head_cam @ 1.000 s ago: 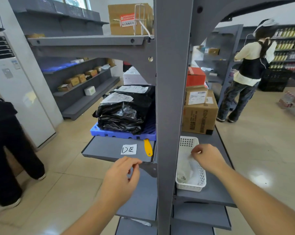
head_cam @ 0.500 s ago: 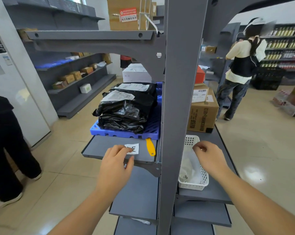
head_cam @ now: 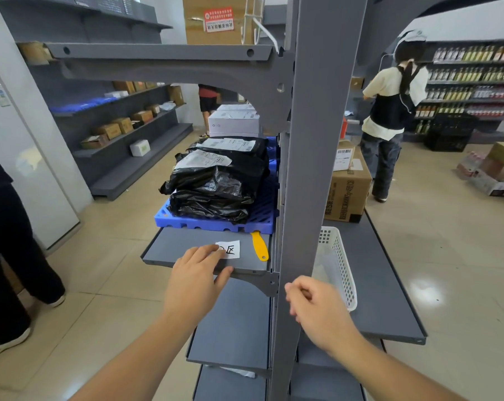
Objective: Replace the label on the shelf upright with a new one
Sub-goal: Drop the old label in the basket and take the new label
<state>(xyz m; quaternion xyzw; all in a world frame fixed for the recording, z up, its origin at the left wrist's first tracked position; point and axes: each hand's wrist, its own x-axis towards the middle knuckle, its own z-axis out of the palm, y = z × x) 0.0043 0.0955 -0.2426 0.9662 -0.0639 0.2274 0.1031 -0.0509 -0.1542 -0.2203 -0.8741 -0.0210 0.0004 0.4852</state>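
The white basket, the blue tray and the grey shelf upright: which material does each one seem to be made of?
White basket: probably moulded plastic, with a regular grid of square holes and thin walls.
Blue tray: likely rigid plastic, with a saturated colour, an open grid and scalloped lower edge.
Shelf upright: apparently painted sheet metal, with a flat matte grey coat and punched holes in the attached brackets.

2 bare forearms are seen entering from the lower edge of the head view. No sleeve, glove, watch or ring is seen on either arm up to the frame edge. The left hand [head_cam: 197, 280] is shown from the back, with 4 fingers and a thumb visible and short nails. The right hand [head_cam: 317, 309] is also shown from the back, with knuckles and thumb visible.
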